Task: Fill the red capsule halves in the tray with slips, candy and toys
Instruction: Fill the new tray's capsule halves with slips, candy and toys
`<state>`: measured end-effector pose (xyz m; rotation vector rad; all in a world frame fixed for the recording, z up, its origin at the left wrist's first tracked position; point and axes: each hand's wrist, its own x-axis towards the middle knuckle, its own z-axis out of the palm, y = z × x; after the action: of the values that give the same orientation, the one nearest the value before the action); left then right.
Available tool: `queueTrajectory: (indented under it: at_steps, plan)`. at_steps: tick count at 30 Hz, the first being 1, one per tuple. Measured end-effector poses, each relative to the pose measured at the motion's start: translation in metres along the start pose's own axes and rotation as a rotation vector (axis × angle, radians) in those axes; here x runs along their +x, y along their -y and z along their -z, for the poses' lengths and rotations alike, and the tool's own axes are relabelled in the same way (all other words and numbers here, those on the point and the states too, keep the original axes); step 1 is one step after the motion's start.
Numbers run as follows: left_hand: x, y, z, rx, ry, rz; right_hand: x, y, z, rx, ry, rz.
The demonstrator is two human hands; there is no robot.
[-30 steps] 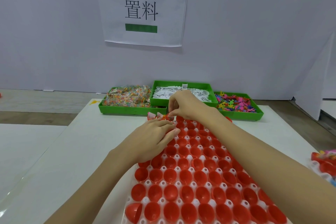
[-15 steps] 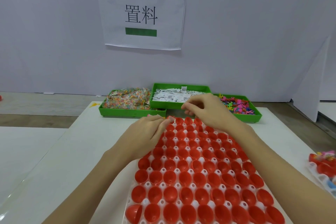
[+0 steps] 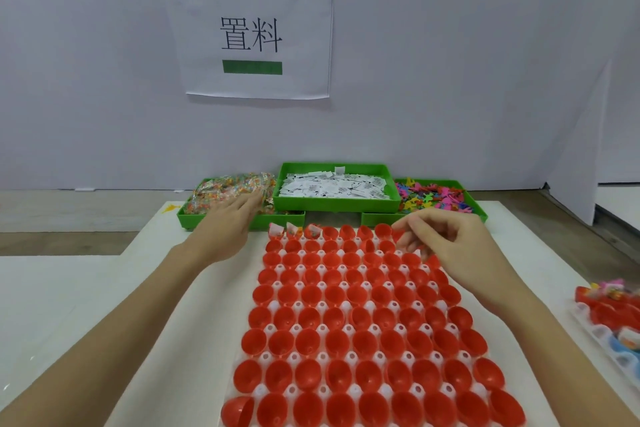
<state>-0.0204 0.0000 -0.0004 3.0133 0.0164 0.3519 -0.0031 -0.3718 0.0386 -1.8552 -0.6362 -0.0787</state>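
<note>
A white tray (image 3: 352, 356) holds several rows of red capsule halves (image 3: 362, 309). Three halves at the far left of the back row (image 3: 292, 231) hold white slips and candy. Behind it stand three green bins: candy packets (image 3: 228, 193) at left, paper slips (image 3: 334, 186) in the middle, coloured plastic toys (image 3: 434, 197) at right. My left hand (image 3: 230, 222) reaches with fingers spread to the candy bin's near edge, holding nothing. My right hand (image 3: 440, 242) hovers over the tray's back right corner, fingers curled and pinched; whether it holds anything I cannot see.
A second tray (image 3: 613, 317) with filled red and blue capsule halves sits at the right edge of the white table (image 3: 86, 305). A paper sign (image 3: 251, 33) hangs on the wall behind the bins. A white panel stands at the far right.
My left hand left the tray's back row and moved left and forward to the candy bin. My right hand slid right along the back row and drew back toward me.
</note>
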Motion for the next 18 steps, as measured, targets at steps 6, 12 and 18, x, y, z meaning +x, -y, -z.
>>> queueTrajectory:
  at_steps: [6, 12, 18]
  plan:
    - [0.014, 0.019, 0.015, -0.012, -0.049, -0.164, -0.001, 0.000, 0.001, -0.001, 0.000, -0.001]
    - [0.021, 0.023, 0.027, -0.185, -0.072, -0.114, -0.002, -0.002, 0.002, -0.002, -0.005, -0.013]
    - [0.021, 0.027, 0.027, -0.103, 0.039, -0.083, -0.001, -0.005, 0.004, 0.007, -0.018, -0.019]
